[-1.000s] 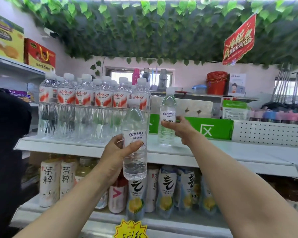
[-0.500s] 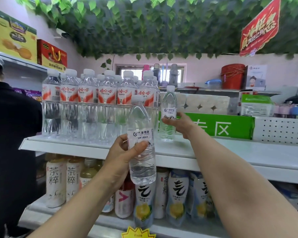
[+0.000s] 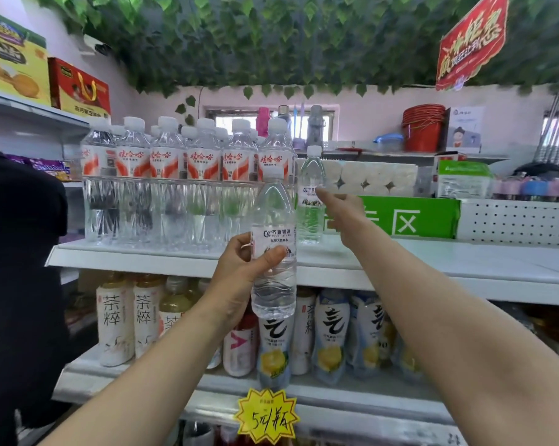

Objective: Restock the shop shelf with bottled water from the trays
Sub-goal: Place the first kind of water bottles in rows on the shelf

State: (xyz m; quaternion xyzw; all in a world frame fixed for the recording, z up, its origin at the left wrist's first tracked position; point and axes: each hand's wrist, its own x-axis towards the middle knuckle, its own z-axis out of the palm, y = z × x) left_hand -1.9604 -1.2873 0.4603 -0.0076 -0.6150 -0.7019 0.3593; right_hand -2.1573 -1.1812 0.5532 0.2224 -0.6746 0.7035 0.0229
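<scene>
My left hand (image 3: 239,278) grips a clear water bottle (image 3: 273,262) with a white label, upright, in front of the white top shelf's edge (image 3: 432,262). A second bottle of the same kind (image 3: 310,217) stands on that shelf, just right of a block of red-labelled water bottles (image 3: 168,175). My right hand (image 3: 345,214) reaches to the standing bottle. Its fingertips touch the label and its fingers look loosened rather than wrapped round it.
A person in black (image 3: 20,252) stands close at the left. A green sign (image 3: 406,220) and toilet rolls (image 3: 368,178) back the top shelf. Tea and lemon drinks (image 3: 332,333) fill the lower shelf, with a yellow price tag (image 3: 266,415) below.
My right hand, which gripped the standing bottle on the shelf, has loosened to a fingertip touch. My left hand keeps its bottle in about the same place.
</scene>
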